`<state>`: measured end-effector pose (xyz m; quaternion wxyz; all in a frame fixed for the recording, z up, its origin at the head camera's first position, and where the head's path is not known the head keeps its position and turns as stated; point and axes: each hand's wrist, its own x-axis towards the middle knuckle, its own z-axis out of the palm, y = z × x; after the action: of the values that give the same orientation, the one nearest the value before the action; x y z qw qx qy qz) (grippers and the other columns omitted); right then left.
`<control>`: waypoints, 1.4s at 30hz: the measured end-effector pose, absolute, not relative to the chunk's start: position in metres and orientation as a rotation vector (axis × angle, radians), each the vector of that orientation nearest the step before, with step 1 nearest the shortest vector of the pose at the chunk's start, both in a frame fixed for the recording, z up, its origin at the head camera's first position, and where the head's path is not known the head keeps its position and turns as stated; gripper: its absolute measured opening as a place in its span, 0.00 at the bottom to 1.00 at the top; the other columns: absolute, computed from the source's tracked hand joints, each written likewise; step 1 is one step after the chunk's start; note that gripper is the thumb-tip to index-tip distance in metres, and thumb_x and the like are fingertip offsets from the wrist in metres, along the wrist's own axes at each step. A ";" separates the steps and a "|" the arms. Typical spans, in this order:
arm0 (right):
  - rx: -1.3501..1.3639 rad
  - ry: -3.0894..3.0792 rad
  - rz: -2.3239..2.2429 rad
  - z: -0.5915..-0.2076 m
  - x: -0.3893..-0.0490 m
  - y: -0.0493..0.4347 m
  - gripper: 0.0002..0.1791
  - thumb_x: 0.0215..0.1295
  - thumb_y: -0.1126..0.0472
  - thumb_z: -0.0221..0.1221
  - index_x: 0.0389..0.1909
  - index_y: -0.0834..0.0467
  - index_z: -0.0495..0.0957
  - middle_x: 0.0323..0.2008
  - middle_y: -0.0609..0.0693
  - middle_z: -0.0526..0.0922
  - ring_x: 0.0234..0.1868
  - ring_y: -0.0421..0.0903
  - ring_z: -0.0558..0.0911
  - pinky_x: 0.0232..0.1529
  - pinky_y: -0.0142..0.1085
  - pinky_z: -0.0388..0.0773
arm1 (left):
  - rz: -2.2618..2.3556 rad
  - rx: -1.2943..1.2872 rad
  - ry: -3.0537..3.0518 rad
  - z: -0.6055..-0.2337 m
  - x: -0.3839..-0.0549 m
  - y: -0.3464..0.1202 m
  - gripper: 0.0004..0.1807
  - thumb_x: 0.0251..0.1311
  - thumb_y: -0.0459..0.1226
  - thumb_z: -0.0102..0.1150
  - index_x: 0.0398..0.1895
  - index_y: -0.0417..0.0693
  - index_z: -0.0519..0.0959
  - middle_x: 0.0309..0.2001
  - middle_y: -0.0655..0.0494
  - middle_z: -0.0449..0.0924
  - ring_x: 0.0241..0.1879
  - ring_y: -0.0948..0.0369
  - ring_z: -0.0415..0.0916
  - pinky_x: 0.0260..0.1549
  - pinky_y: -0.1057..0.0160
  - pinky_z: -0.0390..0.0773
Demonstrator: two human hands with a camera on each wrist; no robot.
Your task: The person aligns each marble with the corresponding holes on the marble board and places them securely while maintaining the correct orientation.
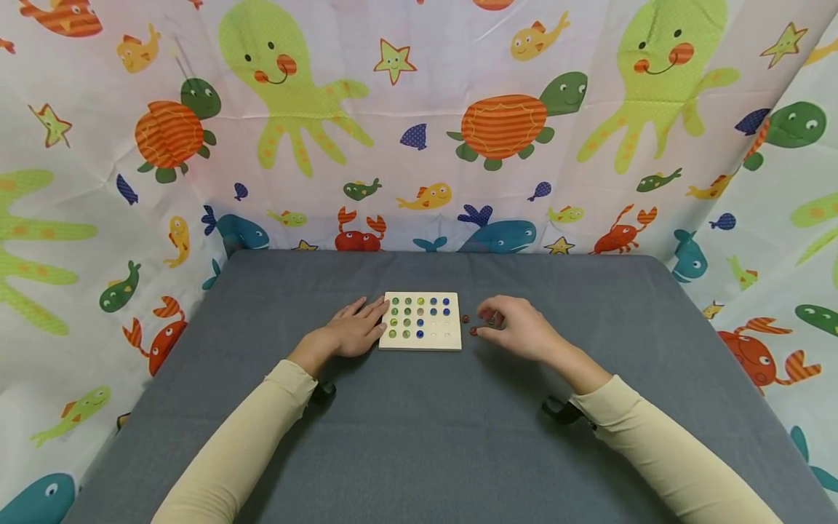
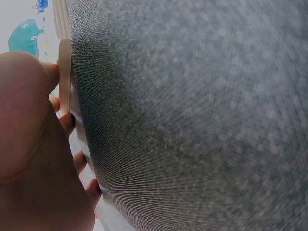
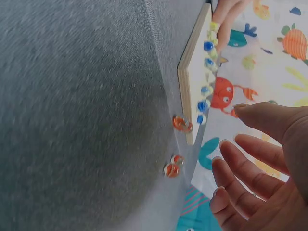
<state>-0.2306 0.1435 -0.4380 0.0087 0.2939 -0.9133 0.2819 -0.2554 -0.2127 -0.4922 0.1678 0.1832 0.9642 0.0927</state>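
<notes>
A pale wooden board (image 1: 420,343) lies flat, with rows of green, yellow and blue marbles (image 1: 420,334) seated in its hollows. Bare hollows show at its lower right corner. My left hand (image 1: 350,331) rests with fingers spread at the board's left side, fingertips on its edge. Just right of the board, several orange-red marbles (image 3: 171,170) lie on the cloth in two small groups. Over them is my right hand (image 1: 520,327), thumb and fingers apart and loosely bent. In the right wrist view, nothing shows between those fingers.
Grey cloth covers the table (image 1: 445,437). A curtain (image 1: 406,102) printed with sea animals stands along the back and both sides. Dark straps (image 1: 561,410) sit at both wrists.
</notes>
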 end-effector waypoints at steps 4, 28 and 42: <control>0.906 -2.847 0.888 -0.440 -0.234 0.152 0.15 0.64 0.62 0.71 0.50 0.63 0.85 0.45 0.56 0.87 0.40 0.51 0.83 0.39 0.44 0.80 | 0.273 0.530 2.745 -0.491 -0.254 -0.212 0.34 0.82 0.56 0.28 0.85 0.62 0.40 0.84 0.63 0.34 0.82 0.47 0.30 0.77 0.40 0.38; 0.794 -2.921 1.036 -0.469 -0.271 0.176 0.15 0.65 0.63 0.68 0.49 0.66 0.83 0.39 0.56 0.86 0.35 0.47 0.81 0.34 0.40 0.78 | 0.256 0.537 2.744 -0.487 -0.256 -0.213 0.34 0.82 0.56 0.28 0.85 0.61 0.41 0.84 0.62 0.34 0.82 0.47 0.31 0.77 0.40 0.41; 0.755 -2.963 1.188 -0.473 -0.277 0.173 0.13 0.65 0.63 0.68 0.47 0.67 0.84 0.35 0.54 0.85 0.32 0.46 0.79 0.32 0.37 0.77 | 0.237 0.521 2.733 -0.488 -0.255 -0.212 0.34 0.82 0.56 0.28 0.85 0.61 0.40 0.84 0.62 0.34 0.82 0.47 0.31 0.77 0.41 0.40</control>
<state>-0.2768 0.1732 -0.4732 -0.0693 0.2296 -0.9010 0.3614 -0.2548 -0.2121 -0.4881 0.1738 0.1839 0.9638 0.0837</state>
